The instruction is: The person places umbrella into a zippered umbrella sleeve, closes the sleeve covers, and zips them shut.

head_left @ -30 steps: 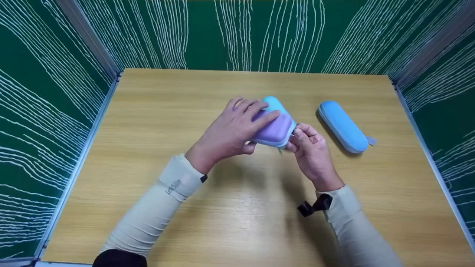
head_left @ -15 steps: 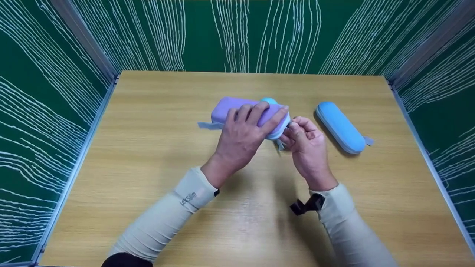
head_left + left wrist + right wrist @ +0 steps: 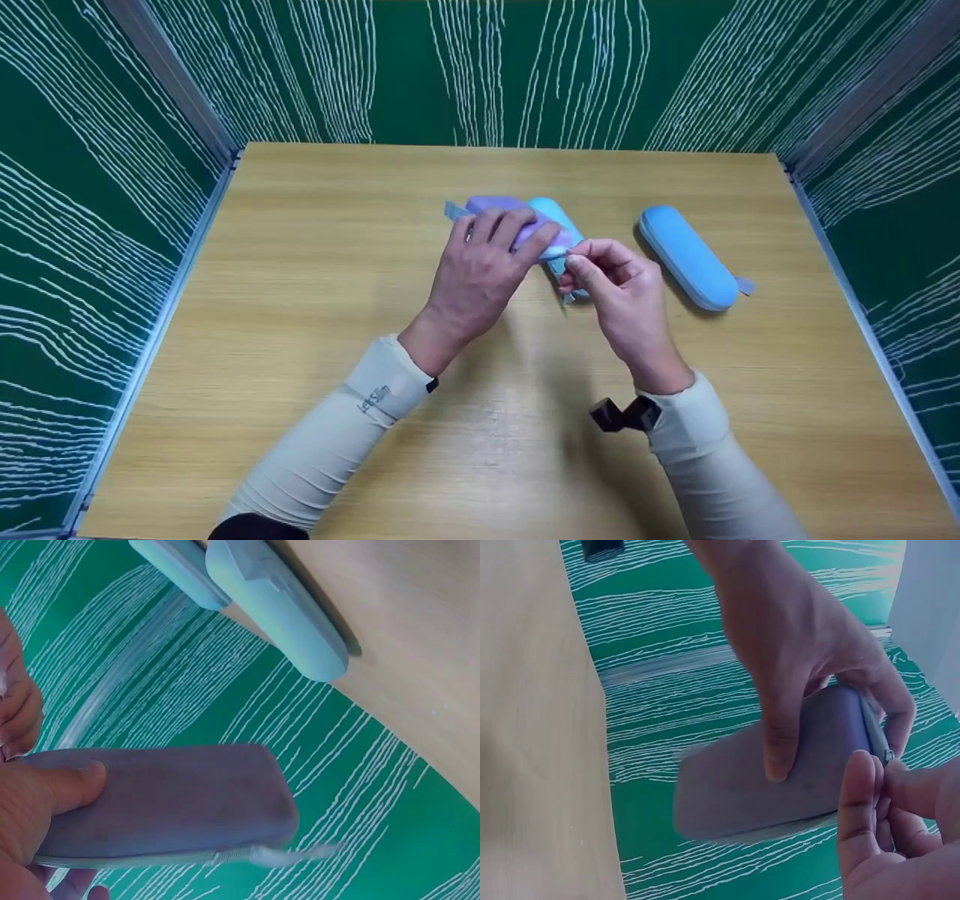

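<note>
My left hand (image 3: 480,274) grips a purple zip-up glasses case (image 3: 172,799) and holds it raised over the table. Its thumb presses on one broad face, as the right wrist view shows, while the other fingers wrap behind. A fabric tab (image 3: 454,211) sticks out from the case's far-left end. My right hand (image 3: 626,296) is at the opposite end, with thumb and forefinger pinching the zip pull (image 3: 889,756), mostly covered by the fingertips. The zip edge beside them runs round that corner of the case.
Beyond the held case, a light blue case (image 3: 551,210) lies on the wooden table (image 3: 337,247), partly hidden by the hands. Farther right lies another blue case (image 3: 690,259) with a small grey tab. Green walls with white streaks (image 3: 405,75) enclose the table's back and sides.
The purple case has turned in my left hand, its tabbed end coming into view at the left and then swinging up. My right hand's fingertips have shifted left with the zip end.
</note>
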A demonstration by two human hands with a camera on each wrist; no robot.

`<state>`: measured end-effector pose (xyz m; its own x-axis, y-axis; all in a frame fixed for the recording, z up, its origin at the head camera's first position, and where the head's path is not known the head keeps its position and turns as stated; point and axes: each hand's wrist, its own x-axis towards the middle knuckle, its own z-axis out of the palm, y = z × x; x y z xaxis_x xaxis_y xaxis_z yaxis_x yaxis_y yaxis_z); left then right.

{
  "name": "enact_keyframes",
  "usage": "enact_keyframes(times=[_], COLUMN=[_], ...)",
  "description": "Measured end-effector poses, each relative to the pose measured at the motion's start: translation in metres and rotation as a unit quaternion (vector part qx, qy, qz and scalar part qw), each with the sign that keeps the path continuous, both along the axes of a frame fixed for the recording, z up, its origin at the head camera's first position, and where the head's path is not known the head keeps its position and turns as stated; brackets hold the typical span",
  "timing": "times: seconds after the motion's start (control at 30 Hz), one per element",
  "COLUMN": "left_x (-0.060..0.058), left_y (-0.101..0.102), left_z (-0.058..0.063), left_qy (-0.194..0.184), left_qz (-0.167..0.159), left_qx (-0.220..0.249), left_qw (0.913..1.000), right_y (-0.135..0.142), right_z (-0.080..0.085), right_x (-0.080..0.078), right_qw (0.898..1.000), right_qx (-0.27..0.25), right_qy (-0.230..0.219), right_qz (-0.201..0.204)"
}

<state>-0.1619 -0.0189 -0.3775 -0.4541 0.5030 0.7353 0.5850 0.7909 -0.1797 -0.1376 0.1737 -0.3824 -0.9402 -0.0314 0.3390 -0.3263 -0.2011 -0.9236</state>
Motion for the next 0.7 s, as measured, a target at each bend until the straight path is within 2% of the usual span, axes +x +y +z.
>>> enact_keyframes(times=[0.2,0.47,0.53,0.7], left_x=[0.0,-0.0008,-0.0008,-0.0008], left_y=[-0.0013,-0.0079,-0.0086,-0.0097], left_z=[-0.0031,-0.0067,-0.0072,-0.0044], left_qy=[-0.007,0.006,-0.001,-0.03], left_qz=[-0.014,-0.036,-0.037,-0.04], left_qx=[0.006,0.022,0.026,0.043], left_qw=[0.9999,0.9991,0.999,0.9978], right_y=[0.0044,0.005,0.0045,0.0034], right_z=[0.0009,0.003,0.0037,0.0059], right_x=[-0.0015,-0.0032,-0.0028,0.0002], right_qw=[0.999,0.998,0.998,0.996], right_qx=[0.027,0.045,0.046,0.033], right_qy=[-0.02,-0.04,-0.046,-0.055], right_qz=[-0.013,0.001,0.004,0.059])
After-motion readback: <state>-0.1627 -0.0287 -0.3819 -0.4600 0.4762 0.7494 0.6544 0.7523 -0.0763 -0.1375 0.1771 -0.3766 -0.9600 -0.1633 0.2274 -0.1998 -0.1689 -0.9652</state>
